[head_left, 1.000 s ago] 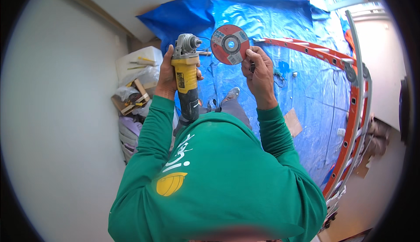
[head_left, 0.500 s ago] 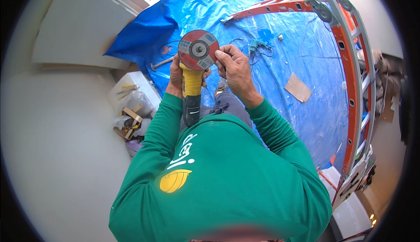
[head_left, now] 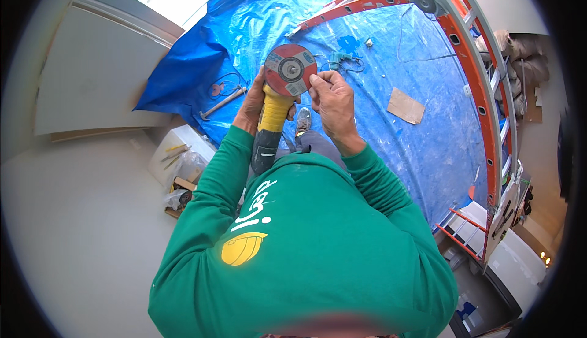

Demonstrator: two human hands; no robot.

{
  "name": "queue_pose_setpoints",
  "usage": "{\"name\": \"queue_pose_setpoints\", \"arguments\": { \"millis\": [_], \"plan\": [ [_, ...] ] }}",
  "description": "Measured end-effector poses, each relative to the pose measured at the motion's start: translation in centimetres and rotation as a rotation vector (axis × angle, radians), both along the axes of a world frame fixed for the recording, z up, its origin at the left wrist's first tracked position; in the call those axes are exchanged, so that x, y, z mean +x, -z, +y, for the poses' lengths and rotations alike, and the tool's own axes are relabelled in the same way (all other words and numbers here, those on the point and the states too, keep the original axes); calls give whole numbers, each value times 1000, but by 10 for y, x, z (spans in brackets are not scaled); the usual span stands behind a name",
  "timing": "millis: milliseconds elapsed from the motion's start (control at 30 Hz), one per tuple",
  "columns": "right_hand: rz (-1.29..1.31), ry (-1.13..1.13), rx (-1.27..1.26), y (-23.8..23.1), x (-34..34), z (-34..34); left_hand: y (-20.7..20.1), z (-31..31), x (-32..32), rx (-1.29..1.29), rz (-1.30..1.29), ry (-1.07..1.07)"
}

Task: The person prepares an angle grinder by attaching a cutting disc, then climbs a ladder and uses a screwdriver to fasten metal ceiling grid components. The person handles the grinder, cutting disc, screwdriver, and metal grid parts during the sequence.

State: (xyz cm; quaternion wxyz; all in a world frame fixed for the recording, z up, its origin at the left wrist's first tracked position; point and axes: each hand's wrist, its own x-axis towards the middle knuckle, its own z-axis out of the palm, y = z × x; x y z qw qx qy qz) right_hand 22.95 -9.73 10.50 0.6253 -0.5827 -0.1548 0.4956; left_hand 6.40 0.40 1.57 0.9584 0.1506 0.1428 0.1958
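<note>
An angle grinder (head_left: pixel 275 116) with a yellow and black body stands upright in front of my chest. My left hand (head_left: pixel 252 107) is wrapped around its yellow neck, with some fingertips showing on the far side. On the grinder's head sits a red and grey cutting disc (head_left: pixel 274 64), its printed face towards me and a metal spindle end at its centre. Thumb and fingers of my right hand (head_left: pixel 335 103) pinch the disc's right edge. The underside of the grinder's head is hidden behind the disc.
A blue tarp (head_left: pixel 379 154) covers the floor, bearing a hammer (head_left: pixel 225 102), a corded teal tool (head_left: pixel 340 61) and a cardboard piece (head_left: pixel 406 106). An orange ladder (head_left: pixel 474 69) arches along the right. At left, a white box (head_left: pixel 174 144) stands by loose items.
The grinder and both hands have shifted slightly right in view, and the grinder leans more to the right. My right hand keeps its pinch at the disc's edge. The whole view has turned slightly.
</note>
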Motion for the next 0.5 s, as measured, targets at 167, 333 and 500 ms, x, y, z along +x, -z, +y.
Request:
{"name": "queue_pose_setpoints", "arguments": {
  "millis": [167, 333, 500],
  "plan": [
    [-16, -5, -7, -4, -17, 3, 4, 10, -14, -6, -34, 57],
    [-74, 6, -34, -7, -33, 12, 12, 19, -29, -31, -40, 106],
    [-59, -8, -61, -10, -36, 15, 14, 25, -37, -23, -77, 125]
  ]
}}
